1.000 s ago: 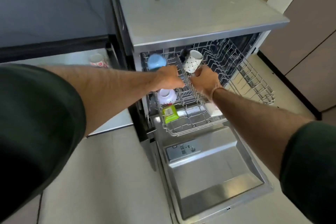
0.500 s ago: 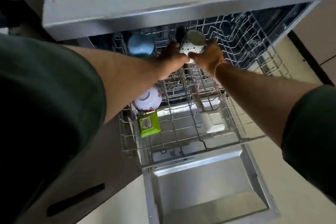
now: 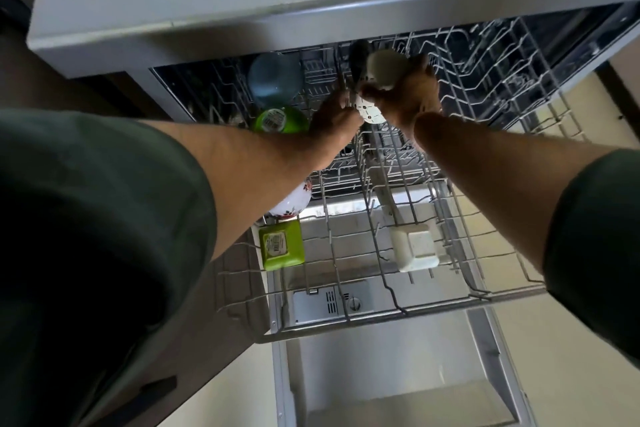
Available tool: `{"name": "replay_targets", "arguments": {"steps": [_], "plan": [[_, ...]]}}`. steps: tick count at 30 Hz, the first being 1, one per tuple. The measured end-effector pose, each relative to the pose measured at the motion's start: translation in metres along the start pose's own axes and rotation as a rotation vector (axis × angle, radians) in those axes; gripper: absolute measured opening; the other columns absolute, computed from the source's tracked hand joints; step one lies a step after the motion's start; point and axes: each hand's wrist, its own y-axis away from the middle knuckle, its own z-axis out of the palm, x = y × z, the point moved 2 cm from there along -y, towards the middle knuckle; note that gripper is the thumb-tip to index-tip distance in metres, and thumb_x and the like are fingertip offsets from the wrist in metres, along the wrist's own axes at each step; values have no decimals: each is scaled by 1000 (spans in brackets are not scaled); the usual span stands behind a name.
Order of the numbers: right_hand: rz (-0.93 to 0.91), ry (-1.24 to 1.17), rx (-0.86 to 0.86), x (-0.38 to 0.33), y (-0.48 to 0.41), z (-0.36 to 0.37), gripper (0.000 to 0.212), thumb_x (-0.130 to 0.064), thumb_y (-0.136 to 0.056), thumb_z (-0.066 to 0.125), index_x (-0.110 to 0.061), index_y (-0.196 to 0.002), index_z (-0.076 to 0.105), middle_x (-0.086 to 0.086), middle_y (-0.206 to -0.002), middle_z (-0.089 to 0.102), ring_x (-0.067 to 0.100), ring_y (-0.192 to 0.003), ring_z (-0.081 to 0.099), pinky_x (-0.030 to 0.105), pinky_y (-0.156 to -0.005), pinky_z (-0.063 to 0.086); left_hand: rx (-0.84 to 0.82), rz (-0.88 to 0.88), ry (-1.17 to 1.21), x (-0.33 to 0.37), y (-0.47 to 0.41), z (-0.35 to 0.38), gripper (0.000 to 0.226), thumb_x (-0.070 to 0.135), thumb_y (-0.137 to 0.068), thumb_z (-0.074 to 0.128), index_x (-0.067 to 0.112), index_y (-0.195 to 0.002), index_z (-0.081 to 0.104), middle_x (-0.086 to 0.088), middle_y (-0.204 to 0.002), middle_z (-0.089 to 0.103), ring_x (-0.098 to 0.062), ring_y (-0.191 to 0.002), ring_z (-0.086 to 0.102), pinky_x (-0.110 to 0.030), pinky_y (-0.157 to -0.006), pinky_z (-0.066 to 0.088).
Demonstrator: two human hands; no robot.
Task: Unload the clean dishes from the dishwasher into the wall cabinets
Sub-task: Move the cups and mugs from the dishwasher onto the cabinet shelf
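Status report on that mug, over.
Right hand grips patterned mug. Left hand against it, grip unclear. Mug at rack rear. Blue cup apart, left.

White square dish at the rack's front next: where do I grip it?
Pinch the white square dish by its near rim, coming from above at the rack front. It seems to lie base up, with no handle, so a rim pinch looks surest.

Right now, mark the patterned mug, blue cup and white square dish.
patterned mug point(image 3: 370, 110), head view, patterned side wall
blue cup point(image 3: 275, 78), head view, rounded body
white square dish point(image 3: 415, 246), head view, upturned base
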Motion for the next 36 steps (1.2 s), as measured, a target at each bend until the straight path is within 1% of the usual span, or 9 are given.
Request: {"name": "replay_targets", "arguments": {"steps": [3,6,11,16,22,26,30,34,36], "plan": [[-65,-9,13,0,17,-10,99,-49,-58,88,-19,-136,33,5,-131,46,26,-118,50,44,-101,48,9,-65,87,6,11,-1,38,35,-103,42,21,-137,52,-10,-140,54,-24,-119,56,-26,-81,47],[-167,54,67,-2,42,-20,97,-48,-61,86,-16,-136,34,6,-131,46,24,-116,51,40,-98,51,-77,-93,193,14,29,-2,52,50,-104,29,18,-140,47,-11,-149,46,-27,-129,48,-41,-109,39],[-249,87,120,-14,92,-39,89,-45,-67,84,-10,-133,37,9,-127,46,18,-110,48,29,-91,51,-140,-150,315,22,72,-9,65,62,-99,32,22,-150,34,-13,-152,40,-35,-121,54,-44,-104,43],[-266,100,149,-41,159,-54,88,-50,-68,80,-10,-134,37,11,-125,43,17,-102,45,24,-79,45,-138,-208,433,32,132,-27,74,69,-92,43,18,-146,42,-14,-150,44,-40,-112,60,-47,-101,48],[-275,72,215,-95,256,-76,87,-53,-67,80,-16,-134,38,7,-125,42,13,-99,45,24,-78,46,-188,-80,426,51,234,-82,62,59,-99,35,16,-143,43,-10,-150,43,-34,-129,47,-46,-110,37],[-323,76,230,-151,324,-92,86,-56,-67,78,-17,-133,39,6,-123,42,14,-99,48,33,-85,53,-133,-42,431,64,304,-135,60,60,-98,38,14,-135,50,-12,-142,50,-35,-126,51,-48,-108,41],[-387,89,219,-203,380,-93,87,-60,-67,76,-16,-134,41,6,-122,44,14,-98,47,36,-87,53,-68,10,403,65,358,-189,60,74,-88,42,27,-119,61,-10,-134,59,-32,-110,62,-47,-97,52],[-440,76,194,-258,430,-75,87,-59,-68,76,-15,-135,42,7,-123,45,18,-102,50,31,-85,50,21,11,419,52,399,-250,80,89,-63,46,28,-110,69,-7,-123,67,-28,-106,65,-44,-90,55],[-459,83,159,-278,451,-59,87,-58,-69,77,-15,-135,42,7,-124,45,18,-104,50,29,-84,49,56,16,446,40,416,-276,71,86,-69,46,28,-103,68,-7,-118,68,-27,-107,64,-46,-92,54]]}}
